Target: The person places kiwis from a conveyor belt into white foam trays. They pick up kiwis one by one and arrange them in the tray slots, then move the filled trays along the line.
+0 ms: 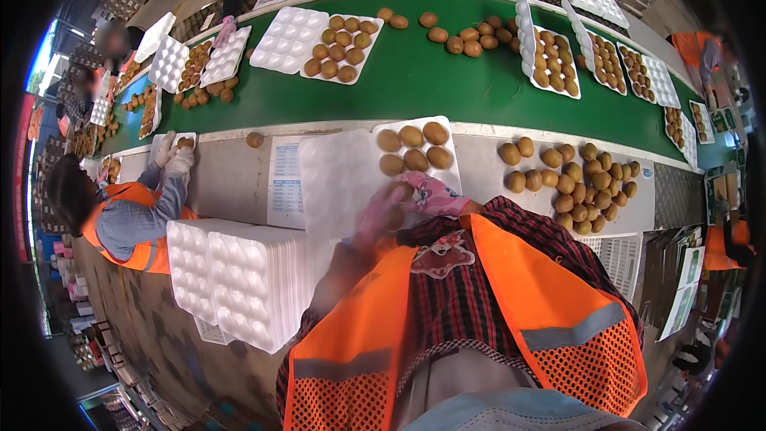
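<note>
A white foam fruit tray (pixel 453 170) lies before me on the metal ledge, its right half partly filled with several kiwifruits (pixel 415 160) and its left half bare. Both my hands wear pink patterned gloves over that half's near side. My left hand (pixel 378 211) is at its left edge, blurred, beside a kiwifruit (pixel 403 190). Fingers of my right hand (pixel 434 194) reach the same kiwifruit from the right; which hand grips it I cannot tell. Another kiwifruit shows below, between the hands. To the right, many loose kiwifruits (pixel 579 191) are spread on the ledge.
A tall stack of white foam trays (pixel 257 281) stands at my left. Beyond the ledge runs a green conveyor belt (pixel 359 102) with trays and loose kiwifruits. A co-worker in an orange vest (pixel 152 254) works at the left; others stand across the belt. A printed sheet (pixel 286 182) lies left of my tray.
</note>
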### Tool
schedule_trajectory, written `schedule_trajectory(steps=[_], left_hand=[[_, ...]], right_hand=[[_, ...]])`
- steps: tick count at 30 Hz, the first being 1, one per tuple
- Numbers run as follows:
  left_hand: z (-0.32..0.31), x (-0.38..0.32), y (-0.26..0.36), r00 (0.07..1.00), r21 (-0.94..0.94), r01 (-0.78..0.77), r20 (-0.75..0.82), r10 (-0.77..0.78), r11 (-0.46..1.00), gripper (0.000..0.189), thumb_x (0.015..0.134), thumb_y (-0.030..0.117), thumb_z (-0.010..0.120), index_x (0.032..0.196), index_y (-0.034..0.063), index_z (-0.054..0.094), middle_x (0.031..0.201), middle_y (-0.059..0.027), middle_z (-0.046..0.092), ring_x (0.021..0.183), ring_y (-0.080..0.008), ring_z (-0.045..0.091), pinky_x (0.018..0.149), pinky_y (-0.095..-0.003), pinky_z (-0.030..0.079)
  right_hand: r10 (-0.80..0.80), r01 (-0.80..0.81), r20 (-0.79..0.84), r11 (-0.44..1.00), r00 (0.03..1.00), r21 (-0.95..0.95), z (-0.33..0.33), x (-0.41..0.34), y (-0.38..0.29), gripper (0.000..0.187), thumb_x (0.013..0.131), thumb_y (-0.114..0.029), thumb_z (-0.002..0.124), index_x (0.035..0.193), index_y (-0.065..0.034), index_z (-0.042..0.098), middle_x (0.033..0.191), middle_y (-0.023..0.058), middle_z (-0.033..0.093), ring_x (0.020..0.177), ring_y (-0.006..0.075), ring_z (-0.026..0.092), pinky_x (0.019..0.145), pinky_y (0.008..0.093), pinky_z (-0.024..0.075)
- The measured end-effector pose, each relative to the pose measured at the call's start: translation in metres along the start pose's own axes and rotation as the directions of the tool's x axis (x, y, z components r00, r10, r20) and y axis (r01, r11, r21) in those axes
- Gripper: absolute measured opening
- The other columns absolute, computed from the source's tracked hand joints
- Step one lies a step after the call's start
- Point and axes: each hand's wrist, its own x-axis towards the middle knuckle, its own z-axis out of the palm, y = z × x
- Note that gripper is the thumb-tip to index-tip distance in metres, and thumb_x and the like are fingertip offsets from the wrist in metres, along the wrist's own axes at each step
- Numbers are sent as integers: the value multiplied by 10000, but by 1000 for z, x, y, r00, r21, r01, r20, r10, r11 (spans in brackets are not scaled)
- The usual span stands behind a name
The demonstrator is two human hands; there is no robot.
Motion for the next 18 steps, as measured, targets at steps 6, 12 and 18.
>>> schedule_trajectory(steps=[6,12,18], left_hand=[[36,25,-77,982,-492,75,187,22,867,525,1038,452,493,1419,91,504,1281,-101,614,1113,-249,610,948,-413,493],[-33,28,-102,984,-447,-117,65,163,887,472,986,316,646,1376,79,527,1218,-115,612,1154,-279,584,1022,-442,488],[-69,41,-69,947,35,-313,-70,315,949,537,925,164,691,1402,6,501,1238,-124,577,1112,-240,602,936,-376,541]], right_hand=[[419,-399,74,773,905,493,-70,-68,41,538,879,-323,771,1320,-108,549,1237,82,627,1132,215,604,938,356,510],[258,-357,-269,822,928,-444,-19,-36,9,532,862,-452,688,1215,-79,551,1250,231,576,1057,421,613,844,481,527],[235,-401,-378,794,895,-456,38,13,25,558,846,-446,731,1229,-93,530,1242,180,536,1043,393,616,834,487,520]])
